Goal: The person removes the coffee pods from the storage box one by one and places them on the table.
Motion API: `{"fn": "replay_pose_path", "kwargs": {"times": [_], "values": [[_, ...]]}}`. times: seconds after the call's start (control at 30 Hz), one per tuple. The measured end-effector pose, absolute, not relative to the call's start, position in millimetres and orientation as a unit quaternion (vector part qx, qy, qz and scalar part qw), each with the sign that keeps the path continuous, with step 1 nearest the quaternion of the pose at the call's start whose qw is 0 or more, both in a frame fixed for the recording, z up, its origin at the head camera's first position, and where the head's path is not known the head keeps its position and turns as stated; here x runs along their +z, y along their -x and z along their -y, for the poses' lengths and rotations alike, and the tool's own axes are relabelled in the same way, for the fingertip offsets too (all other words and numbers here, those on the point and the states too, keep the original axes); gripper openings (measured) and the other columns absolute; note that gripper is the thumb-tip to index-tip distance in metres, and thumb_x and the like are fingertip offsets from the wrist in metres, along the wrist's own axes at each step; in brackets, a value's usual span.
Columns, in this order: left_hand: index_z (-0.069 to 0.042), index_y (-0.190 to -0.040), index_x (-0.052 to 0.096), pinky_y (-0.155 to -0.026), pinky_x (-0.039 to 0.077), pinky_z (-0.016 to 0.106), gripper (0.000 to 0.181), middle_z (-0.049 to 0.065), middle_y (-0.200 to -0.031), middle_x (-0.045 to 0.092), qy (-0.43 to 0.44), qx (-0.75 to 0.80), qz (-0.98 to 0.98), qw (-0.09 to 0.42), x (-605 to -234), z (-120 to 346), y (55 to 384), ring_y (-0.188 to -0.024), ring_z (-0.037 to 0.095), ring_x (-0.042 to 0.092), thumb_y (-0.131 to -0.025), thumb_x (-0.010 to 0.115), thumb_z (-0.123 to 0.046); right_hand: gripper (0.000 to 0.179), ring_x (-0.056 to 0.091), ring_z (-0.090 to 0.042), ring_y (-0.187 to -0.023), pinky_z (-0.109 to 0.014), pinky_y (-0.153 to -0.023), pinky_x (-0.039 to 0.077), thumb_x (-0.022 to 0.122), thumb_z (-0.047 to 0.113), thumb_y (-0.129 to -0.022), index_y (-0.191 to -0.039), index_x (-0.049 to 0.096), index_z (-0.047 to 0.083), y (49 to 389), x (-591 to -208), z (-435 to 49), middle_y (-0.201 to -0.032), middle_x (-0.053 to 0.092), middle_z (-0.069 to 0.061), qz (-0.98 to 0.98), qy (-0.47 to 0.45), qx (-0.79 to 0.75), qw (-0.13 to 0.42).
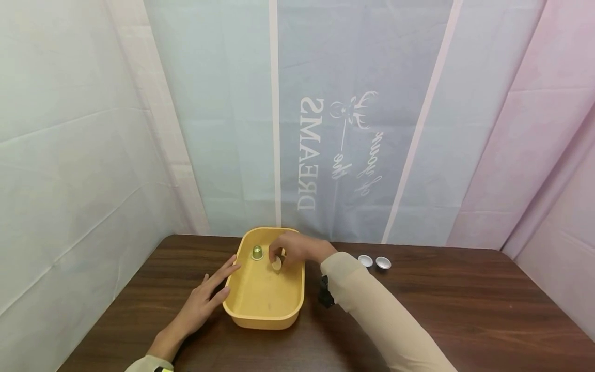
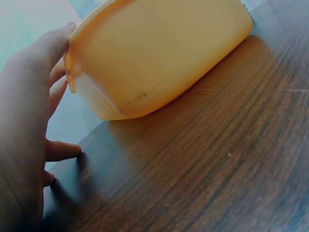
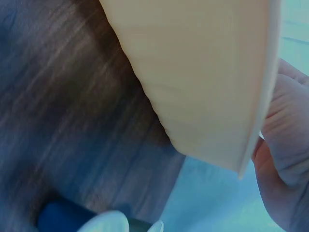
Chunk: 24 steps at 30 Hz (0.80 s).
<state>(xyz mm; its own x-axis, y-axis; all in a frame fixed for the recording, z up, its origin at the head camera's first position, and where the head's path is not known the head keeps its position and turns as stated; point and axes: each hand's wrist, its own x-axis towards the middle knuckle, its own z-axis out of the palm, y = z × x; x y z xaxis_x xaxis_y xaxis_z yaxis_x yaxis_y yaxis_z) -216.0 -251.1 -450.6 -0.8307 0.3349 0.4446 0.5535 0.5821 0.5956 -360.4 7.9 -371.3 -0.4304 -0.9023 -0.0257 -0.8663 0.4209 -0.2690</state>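
Observation:
A yellow plastic bin (image 1: pixel 265 321) stands on the wooden table. Inside, toward its far left corner, a green coffee capsule (image 1: pixel 257 251) sits with its wide rim down. My right hand (image 1: pixel 295 248) reaches over the far right rim and pinches another coffee capsule (image 1: pixel 276 264); its pale round lid shows, while the fingers hide the body. Along the bin's left side my left hand (image 1: pixel 200 305) lies with fingers extended, fingertips at the rim. In the left wrist view, the thumb and fingers of the left hand (image 2: pixel 29 96) are spread, some at the rim, others down by the tabletop.
Right of the bin, two more coffee capsules (image 1: pixel 365 261) lie close together with pale lids up. One has a dark blue body (image 3: pixel 63 216) in the right wrist view. A black wrist camera (image 1: pixel 326 292) hangs under the right sleeve. A printed curtain (image 1: pixel 232 129) borders the table's back.

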Motion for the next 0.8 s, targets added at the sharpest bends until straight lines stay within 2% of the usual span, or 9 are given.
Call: {"fn": "replay_pose_path", "kwargs": {"times": [0.5, 0.8], "values": [[-0.021, -0.146, 0.041, -0.091, 0.013, 0.08, 0.052, 0.001, -0.155, 0.027, 0.25, -0.385, 0.877, 0.143, -453, 252, 216, -0.134, 0.033, 0.034, -0.097, 0.052, -0.008, 0.027, 0.06, -0.002, -0.087, -0.024, -0.078, 0.051, 0.081, 0.004, -0.072, -0.094, 0.073, 0.017, 358, -344, -36, -0.089, 0.068, 0.013, -0.812, 0.545, -0.203, 0.052], [-0.019, -0.145, 0.043, -0.091, 0.014, 0.08, 0.05, 0.001, -0.155, 0.029, 0.25, -0.384, 0.877, 0.147, -453, 251, 216, -0.134, 0.032, 0.036, -0.097, 0.052, -0.009, 0.026, 0.06, -0.003, -0.087, -0.028, -0.078, 0.053, 0.082, 0.006, -0.073, -0.096, 0.073, 0.015, 351, -334, -56, -0.092, 0.068, 0.012, -0.8, 0.546, -0.245, 0.038]]}}
